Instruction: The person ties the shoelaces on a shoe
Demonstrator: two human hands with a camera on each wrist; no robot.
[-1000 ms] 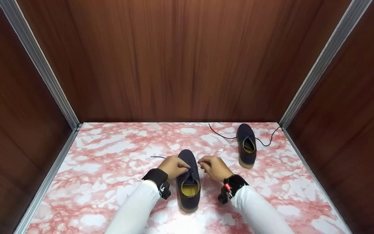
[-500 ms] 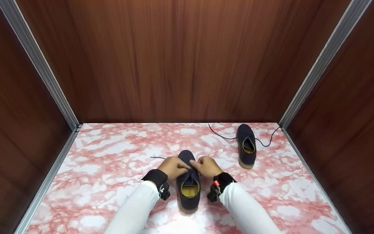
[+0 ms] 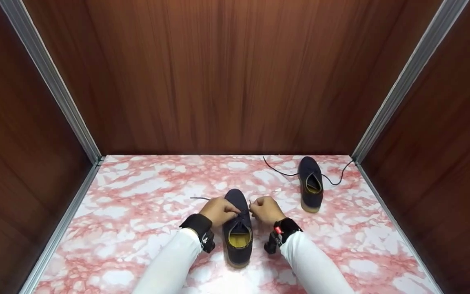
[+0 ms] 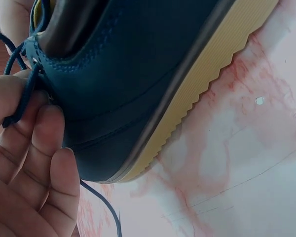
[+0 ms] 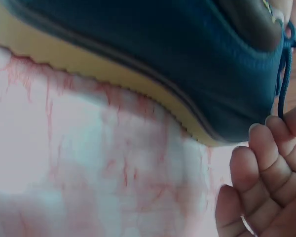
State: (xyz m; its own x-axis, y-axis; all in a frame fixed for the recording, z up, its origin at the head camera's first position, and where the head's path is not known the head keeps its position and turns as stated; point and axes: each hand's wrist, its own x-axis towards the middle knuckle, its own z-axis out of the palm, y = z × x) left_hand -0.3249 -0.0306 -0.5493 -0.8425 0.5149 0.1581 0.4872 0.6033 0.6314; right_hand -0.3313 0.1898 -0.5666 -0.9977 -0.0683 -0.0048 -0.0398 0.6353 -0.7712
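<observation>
A dark blue lace-up shoe (image 3: pixel 238 255) with a yellow lining and tan sole stands toe away, between both hands. From its left side my left hand (image 3: pixel 218 210) reaches over the front, thumb and index finger pinching the blue shoelace (image 4: pixel 25 96) at the eyelets. My right hand (image 3: pixel 267 209) is just off the shoe's right side and pinches another stretch of shoelace (image 5: pixel 284 89), drawn from the eyelets to the fingertips. A short tip of it shows above those fingers in the head view. A loose lace end (image 3: pixel 199 198) lies left of the toe.
A matching shoe (image 3: pixel 311 198) stands back right, its laces (image 3: pixel 335 182) spread out to both sides. The red-and-white marbled tabletop (image 3: pixel 137 228) meets brown wood-grain panels (image 3: pixel 227 81) at the back and sides, with grey metal strips (image 3: pixel 406 85) at the corners.
My right hand moved in to the shoe's lacing, then drew back slightly to the right with the lace between its fingers. My left hand has stayed at the eyelets.
</observation>
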